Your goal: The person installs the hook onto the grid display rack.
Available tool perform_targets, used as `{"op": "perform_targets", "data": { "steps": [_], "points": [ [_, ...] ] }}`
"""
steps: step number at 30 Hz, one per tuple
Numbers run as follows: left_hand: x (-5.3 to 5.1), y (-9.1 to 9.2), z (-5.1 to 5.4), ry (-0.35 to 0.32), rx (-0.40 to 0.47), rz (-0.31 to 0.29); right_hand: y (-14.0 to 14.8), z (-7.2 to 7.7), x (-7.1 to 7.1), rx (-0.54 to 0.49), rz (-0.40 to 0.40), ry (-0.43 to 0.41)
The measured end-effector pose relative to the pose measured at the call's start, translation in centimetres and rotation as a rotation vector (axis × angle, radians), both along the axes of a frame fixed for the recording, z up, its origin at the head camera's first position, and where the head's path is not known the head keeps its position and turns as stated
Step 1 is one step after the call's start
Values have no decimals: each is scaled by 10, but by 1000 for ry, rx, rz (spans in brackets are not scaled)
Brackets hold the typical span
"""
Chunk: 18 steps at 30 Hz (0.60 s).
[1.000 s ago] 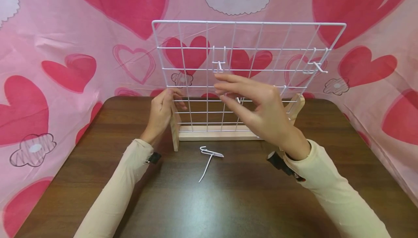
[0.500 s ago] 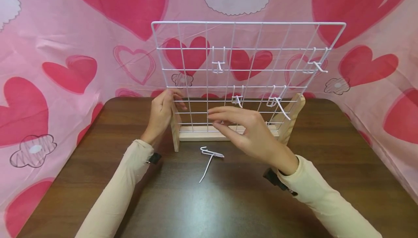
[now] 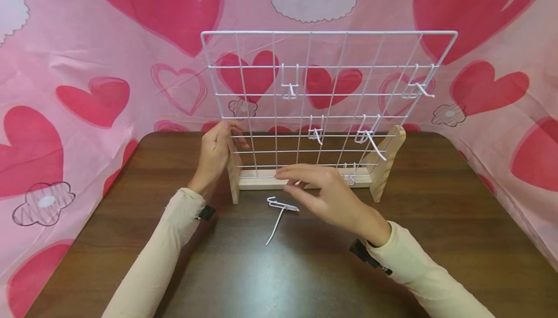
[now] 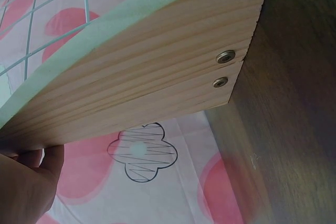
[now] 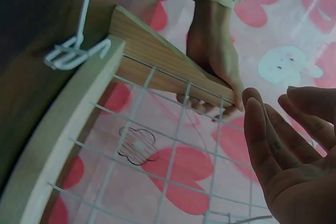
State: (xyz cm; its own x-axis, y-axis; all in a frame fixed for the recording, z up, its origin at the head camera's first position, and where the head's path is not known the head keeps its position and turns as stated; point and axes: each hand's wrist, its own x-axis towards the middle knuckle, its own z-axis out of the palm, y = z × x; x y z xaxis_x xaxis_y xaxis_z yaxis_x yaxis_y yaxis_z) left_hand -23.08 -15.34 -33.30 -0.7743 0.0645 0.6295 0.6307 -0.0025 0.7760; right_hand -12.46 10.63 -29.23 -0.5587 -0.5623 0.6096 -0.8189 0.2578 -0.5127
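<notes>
A white wire grid panel (image 3: 275, 94) leans back in a wooden stand (image 3: 279, 184) on the table. My left hand (image 3: 213, 146) grips the top of the stand's left side board (image 3: 234, 175), fingers around its edge; the left wrist view shows the board's outer face (image 4: 157, 66) with two metal screws. My right hand (image 3: 324, 194) is before the grid's lower part, fingers lightly bent and apart, holding nothing; the right wrist view shows the palm (image 5: 299, 182) bare. Just below and left of it, a loose white display hook (image 3: 279, 216) lies on the table.
Several hooks hang on the grid: an upper-middle hook (image 3: 290, 87), an upper-right hook (image 3: 418, 87), a centre hook (image 3: 316, 134), a right hook (image 3: 368, 136) and a low hook (image 3: 350, 178) partly behind my right hand. A pink heart-print cloth (image 3: 109, 41) stands behind the table (image 3: 109, 260).
My right hand has moved down and slightly left, from in front of the grid's middle to its bottom, uncovering hooks. The left hand keeps its grip on the side board.
</notes>
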Motion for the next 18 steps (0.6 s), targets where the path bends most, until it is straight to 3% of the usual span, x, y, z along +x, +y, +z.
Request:
{"op": "perform_targets", "data": {
  "steps": [8,13,18],
  "points": [
    [0,3,1,-10,-23,15,-5,-22,0,15,24,20],
    [0,3,3,-20,-27,21,-8,-34,0,36,47,-52],
    [1,0,1,-16,-20,19,-13,-42,1,131,62,-135]
  ]
}}
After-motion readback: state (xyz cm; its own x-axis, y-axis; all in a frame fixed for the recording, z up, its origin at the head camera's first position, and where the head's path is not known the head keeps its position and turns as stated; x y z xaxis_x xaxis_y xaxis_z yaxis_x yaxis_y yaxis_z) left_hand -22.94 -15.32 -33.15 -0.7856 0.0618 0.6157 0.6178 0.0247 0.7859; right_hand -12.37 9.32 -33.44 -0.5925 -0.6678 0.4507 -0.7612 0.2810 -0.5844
